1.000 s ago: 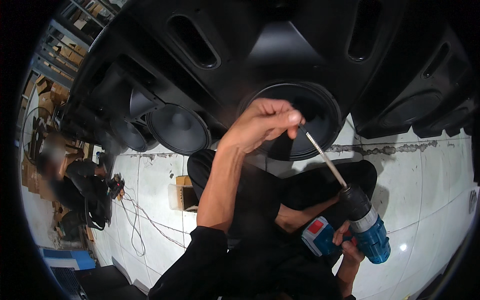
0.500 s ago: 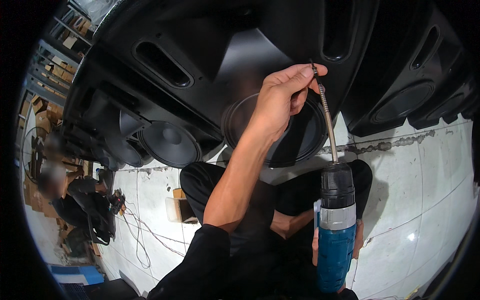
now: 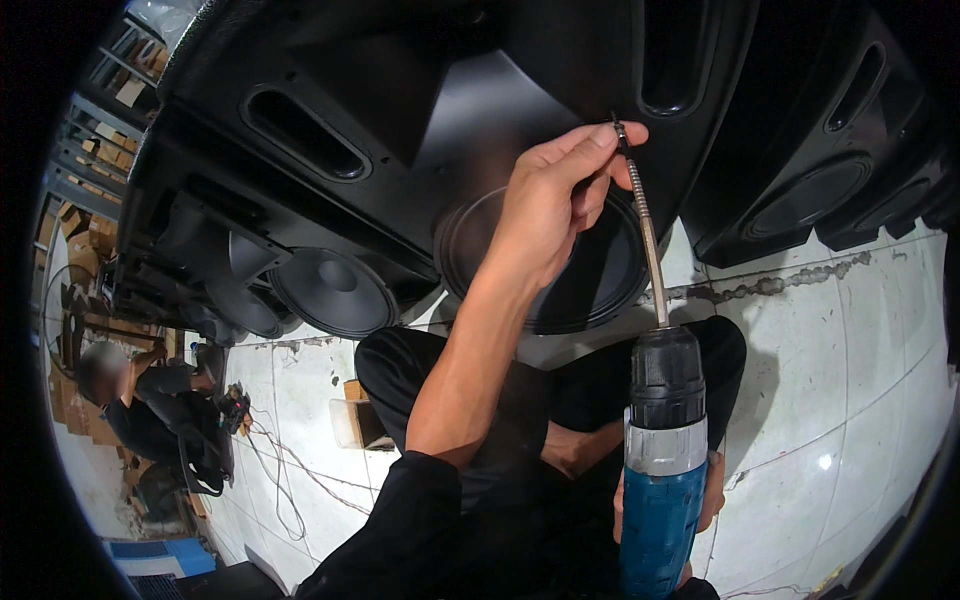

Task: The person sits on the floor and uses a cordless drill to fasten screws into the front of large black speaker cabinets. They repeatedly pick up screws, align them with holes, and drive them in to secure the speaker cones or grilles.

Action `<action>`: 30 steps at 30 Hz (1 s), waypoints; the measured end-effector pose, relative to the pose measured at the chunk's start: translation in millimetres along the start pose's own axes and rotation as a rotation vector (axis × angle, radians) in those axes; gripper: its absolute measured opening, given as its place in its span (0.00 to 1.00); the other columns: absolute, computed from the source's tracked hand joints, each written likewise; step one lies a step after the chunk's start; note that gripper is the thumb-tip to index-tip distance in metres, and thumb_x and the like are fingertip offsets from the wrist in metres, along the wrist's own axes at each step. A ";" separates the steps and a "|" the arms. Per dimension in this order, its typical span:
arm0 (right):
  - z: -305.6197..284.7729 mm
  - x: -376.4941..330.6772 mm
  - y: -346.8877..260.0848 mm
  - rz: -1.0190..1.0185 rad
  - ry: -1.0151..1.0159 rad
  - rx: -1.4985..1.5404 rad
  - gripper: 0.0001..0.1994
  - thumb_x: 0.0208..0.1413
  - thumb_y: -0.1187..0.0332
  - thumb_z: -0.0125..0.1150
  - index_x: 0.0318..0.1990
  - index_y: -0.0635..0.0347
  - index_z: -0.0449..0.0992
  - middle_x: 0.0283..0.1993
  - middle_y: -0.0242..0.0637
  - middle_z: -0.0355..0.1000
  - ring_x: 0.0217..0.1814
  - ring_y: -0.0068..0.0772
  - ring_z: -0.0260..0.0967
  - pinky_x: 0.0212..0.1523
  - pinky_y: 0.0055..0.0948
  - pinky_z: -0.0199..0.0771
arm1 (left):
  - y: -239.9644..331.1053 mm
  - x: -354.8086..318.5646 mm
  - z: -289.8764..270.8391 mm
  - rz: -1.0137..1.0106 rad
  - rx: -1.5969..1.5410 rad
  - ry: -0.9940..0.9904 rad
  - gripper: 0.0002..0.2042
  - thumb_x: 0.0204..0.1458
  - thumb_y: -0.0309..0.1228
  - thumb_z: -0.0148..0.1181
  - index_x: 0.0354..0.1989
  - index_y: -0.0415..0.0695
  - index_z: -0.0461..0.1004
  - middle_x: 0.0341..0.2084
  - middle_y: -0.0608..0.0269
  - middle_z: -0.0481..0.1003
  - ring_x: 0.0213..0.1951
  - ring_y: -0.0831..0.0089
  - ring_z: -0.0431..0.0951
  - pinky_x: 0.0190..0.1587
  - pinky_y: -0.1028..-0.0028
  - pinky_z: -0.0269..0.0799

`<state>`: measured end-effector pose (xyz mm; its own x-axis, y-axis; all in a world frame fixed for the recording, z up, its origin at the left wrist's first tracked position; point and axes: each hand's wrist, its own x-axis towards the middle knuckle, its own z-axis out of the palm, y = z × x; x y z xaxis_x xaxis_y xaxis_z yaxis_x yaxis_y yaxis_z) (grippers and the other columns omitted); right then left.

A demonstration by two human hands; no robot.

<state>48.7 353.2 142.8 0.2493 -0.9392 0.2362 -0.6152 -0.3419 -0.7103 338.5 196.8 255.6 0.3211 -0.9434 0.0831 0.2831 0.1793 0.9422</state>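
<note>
My left hand (image 3: 545,205) reaches up across the middle, thumb and forefinger pinching a small dark screw (image 3: 617,128) at the tip of a long metal driver bit (image 3: 654,260). That bit runs from the black chuck of a blue and grey power drill (image 3: 663,520), which points away from me. Around the drill's grip my right hand (image 3: 714,490) is closed, mostly hidden by the tool's body. Beyond the screw stands a large black speaker cabinet (image 3: 390,90) with slotted openings and a horn-shaped recess. Its round speaker cone (image 3: 600,270) lies partly behind my left hand.
More black speaker cabinets stand left and right, one with a round cone (image 3: 335,288). A small open box (image 3: 362,424) sits on the white tiled floor (image 3: 800,400). Cables (image 3: 285,490) trail at the left, near another seated person (image 3: 150,420). Cartons fill shelves (image 3: 110,140) behind.
Both hands have shifted slightly left, the drill and screw with them, and the drill sits a little lower in view. The left fingers keep their pinch at the bit's tip.
</note>
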 end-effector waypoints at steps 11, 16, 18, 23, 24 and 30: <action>-13.8 43.3 -32.6 -0.310 0.054 0.180 0.22 0.57 0.60 0.61 0.55 0.53 0.61 0.35 0.37 0.75 0.34 0.29 0.77 0.35 0.22 0.79 | -33.4 -23.9 -41.6 -0.167 -0.102 0.387 0.12 0.57 0.41 0.59 0.32 0.45 0.72 0.16 0.79 0.56 0.17 0.87 0.52 0.20 0.84 0.47; -16.2 40.1 -24.7 -0.230 0.003 0.191 0.25 0.54 0.58 0.65 0.56 0.52 0.61 0.35 0.38 0.75 0.34 0.29 0.77 0.35 0.24 0.79 | -32.7 -13.1 -53.6 -0.085 -0.158 0.213 0.17 0.54 0.37 0.63 0.19 0.52 0.61 0.14 0.79 0.54 0.17 0.86 0.50 0.20 0.81 0.46; -15.1 44.5 -31.7 -0.258 0.016 0.136 0.26 0.53 0.57 0.65 0.56 0.52 0.61 0.36 0.38 0.75 0.34 0.30 0.77 0.35 0.24 0.79 | -31.8 -11.4 -55.6 -0.079 -0.141 0.209 0.18 0.54 0.36 0.63 0.17 0.53 0.60 0.13 0.79 0.53 0.17 0.86 0.50 0.20 0.81 0.46; -14.5 43.6 -30.0 -0.188 -0.022 0.235 0.27 0.53 0.56 0.65 0.56 0.52 0.61 0.37 0.38 0.74 0.35 0.31 0.77 0.37 0.25 0.79 | -32.0 -7.5 -59.4 -0.072 -0.114 0.225 0.20 0.51 0.33 0.65 0.14 0.54 0.59 0.11 0.79 0.55 0.14 0.87 0.50 0.19 0.81 0.45; -15.0 41.7 -28.6 -0.171 -0.034 0.246 0.27 0.53 0.56 0.65 0.56 0.52 0.61 0.37 0.38 0.74 0.35 0.31 0.77 0.37 0.26 0.79 | -33.2 -7.0 -58.4 -0.074 -0.110 0.236 0.20 0.51 0.32 0.65 0.13 0.54 0.58 0.11 0.79 0.55 0.14 0.86 0.50 0.19 0.81 0.45; -15.7 48.2 -33.8 -0.182 -0.024 0.164 0.25 0.54 0.57 0.64 0.56 0.50 0.60 0.33 0.37 0.74 0.33 0.30 0.76 0.36 0.25 0.79 | -34.4 -9.1 -60.5 -0.075 -0.078 0.234 0.20 0.51 0.31 0.63 0.13 0.52 0.58 0.11 0.78 0.54 0.14 0.86 0.51 0.19 0.80 0.46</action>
<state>69.8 319.0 188.6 0.3632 -0.8612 0.3556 -0.4296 -0.4935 -0.7562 380.5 216.2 202.8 0.4941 -0.8664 -0.0723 0.3801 0.1405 0.9142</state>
